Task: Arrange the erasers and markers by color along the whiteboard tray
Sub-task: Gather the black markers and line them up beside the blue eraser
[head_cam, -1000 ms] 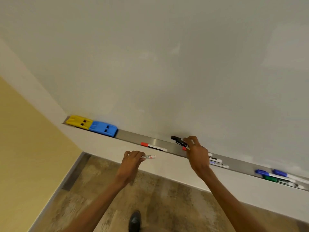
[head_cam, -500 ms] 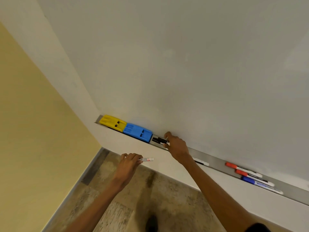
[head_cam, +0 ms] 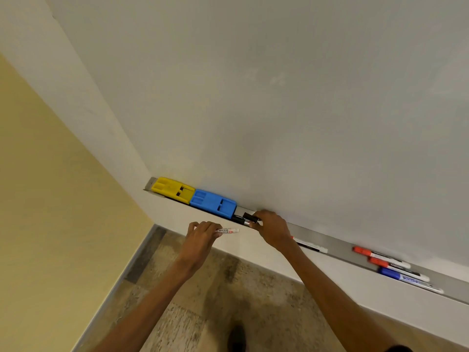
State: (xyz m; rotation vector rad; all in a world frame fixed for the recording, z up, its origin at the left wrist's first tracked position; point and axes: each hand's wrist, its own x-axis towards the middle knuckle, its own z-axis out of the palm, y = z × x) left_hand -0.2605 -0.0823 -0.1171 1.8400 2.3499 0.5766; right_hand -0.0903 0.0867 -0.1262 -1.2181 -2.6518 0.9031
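A yellow eraser (head_cam: 173,189) sits at the left end of the metal tray (head_cam: 337,243), with a blue eraser (head_cam: 212,203) touching its right side. My right hand (head_cam: 272,229) is closed on two black-capped markers (head_cam: 245,219), which lie in the tray right beside the blue eraser. My left hand (head_cam: 201,237) hovers below the tray and grips a white marker (head_cam: 228,230) with a red label. Further right in the tray lie a marker with a black label (head_cam: 310,246), two red-capped markers (head_cam: 375,257) and a blue-capped marker (head_cam: 402,276).
The whiteboard (head_cam: 279,110) fills the upper view. A yellow side wall (head_cam: 50,212) meets it at the left corner. Below are a patterned floor (head_cam: 215,301) and my shoe (head_cam: 237,339).
My right hand carried the black markers leftward along the tray to the blue eraser. The view swung left with it. My left hand kept its marker.
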